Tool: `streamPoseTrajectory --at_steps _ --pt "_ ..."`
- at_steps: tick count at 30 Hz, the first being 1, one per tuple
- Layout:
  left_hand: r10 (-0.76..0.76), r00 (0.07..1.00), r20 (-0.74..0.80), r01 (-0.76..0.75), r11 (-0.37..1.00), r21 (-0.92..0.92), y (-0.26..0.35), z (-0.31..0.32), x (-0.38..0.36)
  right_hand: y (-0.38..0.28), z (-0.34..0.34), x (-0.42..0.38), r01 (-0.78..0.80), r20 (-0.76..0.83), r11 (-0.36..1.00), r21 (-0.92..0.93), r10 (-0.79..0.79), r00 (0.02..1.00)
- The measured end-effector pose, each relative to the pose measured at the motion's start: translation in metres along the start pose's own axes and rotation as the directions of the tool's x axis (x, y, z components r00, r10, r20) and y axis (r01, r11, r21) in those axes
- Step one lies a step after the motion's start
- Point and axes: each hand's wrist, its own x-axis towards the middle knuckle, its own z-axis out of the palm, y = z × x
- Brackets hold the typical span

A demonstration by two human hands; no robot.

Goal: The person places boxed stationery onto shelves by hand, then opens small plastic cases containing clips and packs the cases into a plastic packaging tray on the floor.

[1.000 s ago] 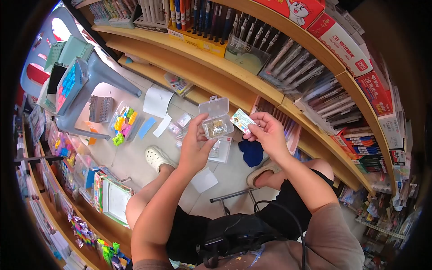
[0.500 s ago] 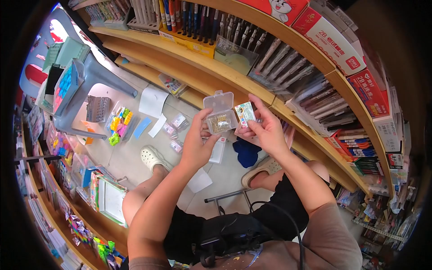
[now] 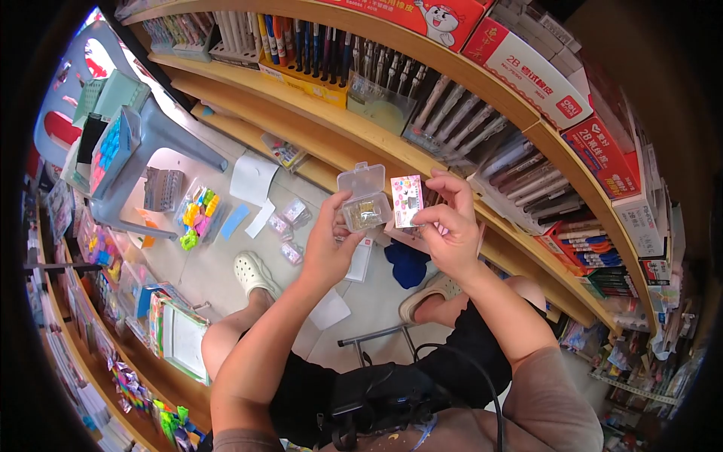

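My left hand [image 3: 333,239] grips a small clear plastic box [image 3: 364,197] by its left side. The box's lid stands open, and small gold-coloured pieces [image 3: 367,213], too fine to name, lie inside. Just right of the box, my right hand [image 3: 450,226] pinches a small printed card [image 3: 407,201] between thumb and fingers. A pink and white face with little pictures is turned up on the card. Beneath the hands, partly hidden, a white flat box [image 3: 359,261] and a dark blue item [image 3: 407,264] lie on the floor.
Wooden shelves [image 3: 422,162] with pens and eraser boxes [image 3: 538,71] curve along the front and right. Several small clear packs [image 3: 290,218] and paper sheets [image 3: 253,179] lie on the floor. A blue-grey plastic stool [image 3: 154,143] stands at left, near a container of colourful items [image 3: 199,215].
My right hand has turned the card, so a different, pink-patterned face shows now. The open box stays in my left hand. The whole view has shifted slightly.
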Motion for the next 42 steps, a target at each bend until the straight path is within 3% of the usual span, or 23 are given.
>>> streamPoseTrajectory --at_steps 2,8,22,25,29,32,38,42 --pt "0.049 0.999 -0.02 -0.048 0.998 0.029 -0.001 0.001 0.0 0.001 -0.001 0.0 0.003 0.02 1.0 -0.012 -0.003 1.0" --pt "-0.006 1.0 0.018 0.007 0.999 -0.048 -0.007 -0.005 0.0 0.004 0.005 -0.001 -0.004 0.04 1.0 -0.022 0.005 0.999" --pt "0.039 0.999 0.01 -0.039 0.999 -0.018 -0.02 -0.015 -0.005 0.005 0.023 0.004 -0.047 0.086 0.999 0.012 0.046 0.995" --pt "0.059 0.998 0.008 -0.059 0.998 -0.004 -0.021 -0.014 -0.006 -0.001 0.023 0.01 -0.011 0.11 0.998 -0.057 0.017 0.994" --pt "0.074 0.997 0.005 -0.074 0.997 0.004 -0.02 -0.013 -0.007 -0.002 0.031 0.006 -0.271 0.093 0.941 0.201 0.257 0.962" --pt "0.074 0.997 0.016 -0.074 0.997 -0.004 -0.021 -0.011 -0.008 0.006 0.031 0.002 -0.531 0.149 0.801 0.276 0.51 0.847" --pt "0.011 0.996 0.089 -0.01 1.0 -0.013 -0.013 -0.007 -0.011 0.018 0.032 0.007 -0.637 0.179 0.704 0.313 0.615 0.768" --pt "0.017 0.993 0.115 -0.014 1.0 -0.027 -0.018 -0.004 -0.01 0.026 0.031 0.005 -0.613 0.153 0.754 0.234 0.594 0.789"
